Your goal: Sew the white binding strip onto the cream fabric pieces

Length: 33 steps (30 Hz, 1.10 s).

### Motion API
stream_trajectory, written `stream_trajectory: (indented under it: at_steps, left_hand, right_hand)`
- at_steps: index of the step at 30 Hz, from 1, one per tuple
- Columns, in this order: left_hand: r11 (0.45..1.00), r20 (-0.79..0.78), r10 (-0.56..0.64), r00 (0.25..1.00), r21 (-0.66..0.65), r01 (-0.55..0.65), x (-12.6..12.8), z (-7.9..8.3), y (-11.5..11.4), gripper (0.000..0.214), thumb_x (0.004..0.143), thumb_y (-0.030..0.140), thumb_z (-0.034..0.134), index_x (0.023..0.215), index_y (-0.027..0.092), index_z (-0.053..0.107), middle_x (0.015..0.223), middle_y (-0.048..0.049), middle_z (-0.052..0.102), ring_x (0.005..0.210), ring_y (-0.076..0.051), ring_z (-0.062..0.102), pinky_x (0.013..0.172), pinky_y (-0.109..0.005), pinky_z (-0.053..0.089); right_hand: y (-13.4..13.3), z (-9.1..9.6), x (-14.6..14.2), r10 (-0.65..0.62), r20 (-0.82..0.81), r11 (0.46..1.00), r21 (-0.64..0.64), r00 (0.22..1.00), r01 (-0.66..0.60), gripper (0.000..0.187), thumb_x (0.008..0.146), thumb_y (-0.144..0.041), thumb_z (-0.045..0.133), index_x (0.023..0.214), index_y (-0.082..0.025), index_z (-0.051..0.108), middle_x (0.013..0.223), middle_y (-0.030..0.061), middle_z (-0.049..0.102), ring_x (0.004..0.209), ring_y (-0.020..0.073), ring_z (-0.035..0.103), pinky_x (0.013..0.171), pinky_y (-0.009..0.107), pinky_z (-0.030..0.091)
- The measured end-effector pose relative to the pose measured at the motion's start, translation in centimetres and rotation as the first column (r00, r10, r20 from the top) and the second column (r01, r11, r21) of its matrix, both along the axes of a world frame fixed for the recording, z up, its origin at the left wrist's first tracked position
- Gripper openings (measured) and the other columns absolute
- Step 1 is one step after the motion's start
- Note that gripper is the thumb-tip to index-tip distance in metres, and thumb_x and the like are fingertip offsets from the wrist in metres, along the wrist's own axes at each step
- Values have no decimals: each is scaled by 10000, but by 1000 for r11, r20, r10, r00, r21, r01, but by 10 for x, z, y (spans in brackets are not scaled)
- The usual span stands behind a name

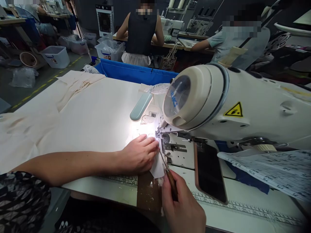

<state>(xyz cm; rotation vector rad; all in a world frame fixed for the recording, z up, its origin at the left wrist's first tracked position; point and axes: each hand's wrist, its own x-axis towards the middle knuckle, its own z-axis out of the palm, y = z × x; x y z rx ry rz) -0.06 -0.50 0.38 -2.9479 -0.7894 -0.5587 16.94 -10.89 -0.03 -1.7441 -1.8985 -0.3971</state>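
My left hand [141, 153] lies flat, fingers stretched out, on a piece of white fabric [157, 168] just before the sewing machine's presser foot [158, 133]. My right hand [182, 202] is closed round the wooden handle of an awl [172, 184]. The awl's thin metal point reaches up to the fabric beside my left fingertips. Over this spot stands the head of a white sewing machine [194, 95], its lamp lighting the needle area brightly. Glare hides the needle and part of the fabric there.
A phone [210, 171] lies right of the needle plate, near printed paper [272, 168]. Behind the needle lies a pale green-handled tool [141, 106]. Cream fabric [75, 84] covers the table's left. A blue cloth trough [136, 70] lines the back edge; two people sit beyond.
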Motion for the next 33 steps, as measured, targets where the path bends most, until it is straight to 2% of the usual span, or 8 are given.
stream_trajectory:
  at_steps: [4, 8, 17, 26, 30, 33]
  left_hand:
    - [1000, -29, 13, 1000, 4, -13, 0, 2, 0, 306, 919, 177, 396, 1072, 62, 633, 1147, -174, 619, 1100, -285, 533, 929, -467, 483]
    - [1000, -6, 16, 1000, 9, -16, 1, 3, -2, 313, 942, 242, 425, 1088, 56, 630, 1136, -170, 616, 1100, -280, 534, 939, -463, 480]
    - [999, -34, 14, 999, 44, -13, 1, 1, -5, 327, 941, 213, 413, 1103, 28, 629, 1143, -175, 608, 1054, -267, 532, 927, -439, 473]
    - [1000, -38, 5, 999, 12, -4, 3, 5, -6, 290, 933, 199, 407, 1015, 52, 643, 1105, -164, 607, 1012, -263, 528, 892, -434, 472]
    - [1000, -44, 2, 999, 6, -2, 3, 5, -5, 286, 934, 208, 408, 981, 62, 650, 1120, -171, 606, 1000, -264, 530, 881, -434, 471]
    - [1000, -47, 8, 999, 2, -8, 2, 5, -1, 300, 940, 223, 409, 1011, 54, 646, 1114, -167, 605, 995, -260, 528, 878, -428, 468]
  right_hand:
    - [-7, -3, 20, -41, -92, 997, -73, 995, 34, 319, 996, -419, 463, 1019, -170, 662, 828, 6, 771, 648, 154, 737, 538, 197, 502]
    - [-9, -9, 31, -60, -171, 995, -94, 983, 44, 326, 980, -428, 486, 996, -162, 674, 868, 33, 778, 691, 181, 745, 592, 203, 529]
    - [-9, -15, 29, -94, -222, 990, -122, 971, 68, 331, 964, -453, 506, 997, -178, 685, 865, 24, 778, 707, 179, 746, 608, 194, 533]
    - [-11, -21, 33, -138, -236, 982, -158, 962, 102, 375, 946, -489, 502, 1013, -176, 697, 868, 40, 778, 734, 198, 748, 627, 209, 539]
    - [-11, -21, 34, -208, -314, 963, -229, 926, 139, 413, 916, -535, 510, 1027, -187, 704, 907, 54, 778, 791, 221, 748, 676, 233, 554]
    - [-11, -18, 33, -271, -409, 937, -318, 872, 142, 453, 871, -589, 533, 1030, -203, 709, 945, 61, 775, 836, 236, 744, 700, 251, 564]
